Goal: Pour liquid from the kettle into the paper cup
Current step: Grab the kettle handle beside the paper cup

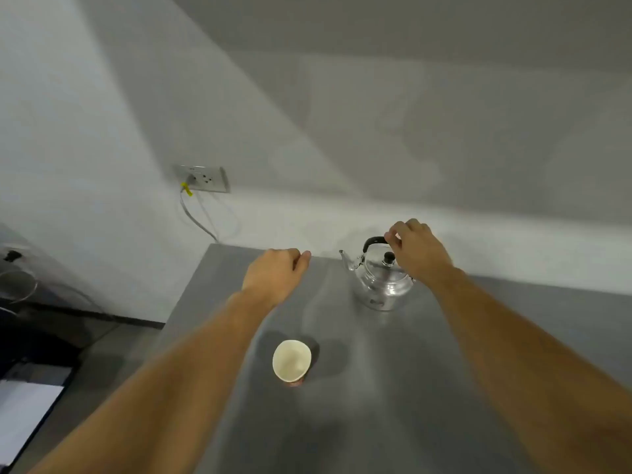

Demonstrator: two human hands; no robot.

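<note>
Nearest me, the grey table (pixel 393 405). Kettle (pixel 383 285) sits upright at far right; my right hand (pixel 419 251) is curled round its black handle (pixel 372 241). Left hand (pixel 273 275) hovers w/ fingers loosely curled, holding nothing. Paper cup (pixel 292 361) stands near-centre, well apart from kettle.

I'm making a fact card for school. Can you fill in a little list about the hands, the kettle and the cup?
right hand: on the kettle's black handle, grip unclear
left hand: loosely curled above the table, holding nothing
kettle: upright on the table, spout pointing left
cup: upright, looks empty, nearer than the kettle
table: grey
</note>
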